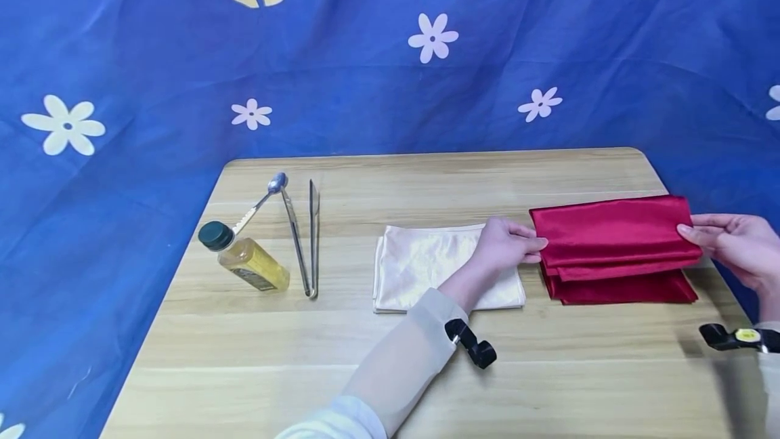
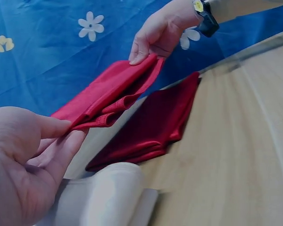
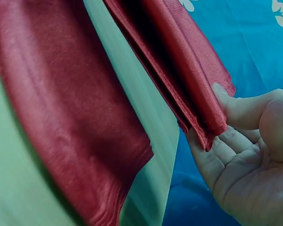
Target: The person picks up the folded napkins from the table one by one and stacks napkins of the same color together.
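Both hands hold up a folded red satin cloth (image 1: 609, 232) by its two ends. My left hand (image 1: 502, 246) pinches its left end between thumb and fingers, and my right hand (image 1: 734, 242) pinches the right end. In the left wrist view, folded layers show along the raised cloth's edge. More folded red cloth (image 2: 141, 127) lies on the table below, with a gap between it and the held one. Beneath my left forearm is a folded white cloth (image 1: 426, 263), partly hidden by that hand and sleeve.
On the table's left stands a bottle of yellow liquid (image 1: 258, 266) with a dark green cap. Behind it lies a spoon (image 1: 262, 200), beside metal tongs (image 1: 313, 242). A blue flowered sheet (image 1: 365, 53) hangs behind the wooden table (image 1: 341, 364).
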`<state>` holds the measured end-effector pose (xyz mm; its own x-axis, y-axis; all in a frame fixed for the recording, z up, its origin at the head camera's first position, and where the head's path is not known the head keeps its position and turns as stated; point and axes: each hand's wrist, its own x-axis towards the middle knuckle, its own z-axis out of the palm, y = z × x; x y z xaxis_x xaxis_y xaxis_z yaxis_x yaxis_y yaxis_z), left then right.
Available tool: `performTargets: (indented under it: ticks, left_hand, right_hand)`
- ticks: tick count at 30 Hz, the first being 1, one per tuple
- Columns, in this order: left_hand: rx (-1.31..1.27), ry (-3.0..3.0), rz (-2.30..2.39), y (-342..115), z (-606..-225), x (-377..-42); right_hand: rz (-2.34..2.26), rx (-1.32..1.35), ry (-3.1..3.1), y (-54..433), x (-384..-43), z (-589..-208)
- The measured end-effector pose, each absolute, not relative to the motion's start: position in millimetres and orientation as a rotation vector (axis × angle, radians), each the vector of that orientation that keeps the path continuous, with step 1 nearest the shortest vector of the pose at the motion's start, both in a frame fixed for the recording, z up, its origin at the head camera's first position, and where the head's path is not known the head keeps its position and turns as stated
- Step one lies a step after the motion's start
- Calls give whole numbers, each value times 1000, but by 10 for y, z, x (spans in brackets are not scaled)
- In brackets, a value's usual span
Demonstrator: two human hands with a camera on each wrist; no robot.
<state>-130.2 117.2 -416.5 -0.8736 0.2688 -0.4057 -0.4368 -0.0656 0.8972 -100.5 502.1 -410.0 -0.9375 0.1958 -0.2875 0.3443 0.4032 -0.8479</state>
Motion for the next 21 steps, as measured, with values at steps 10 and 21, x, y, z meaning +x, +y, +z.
performTargets:
  ticks: [10,21]
  left_hand:
    - [-129,1804,1905,1237,-4308,-1175]
    - [-132,1894,1799,1264,-4375,-1123]
  right_hand:
    - [-1523,478,2503,5085,-880,-4285]
    - [-1548,445,2484,5144,-803,-4460]
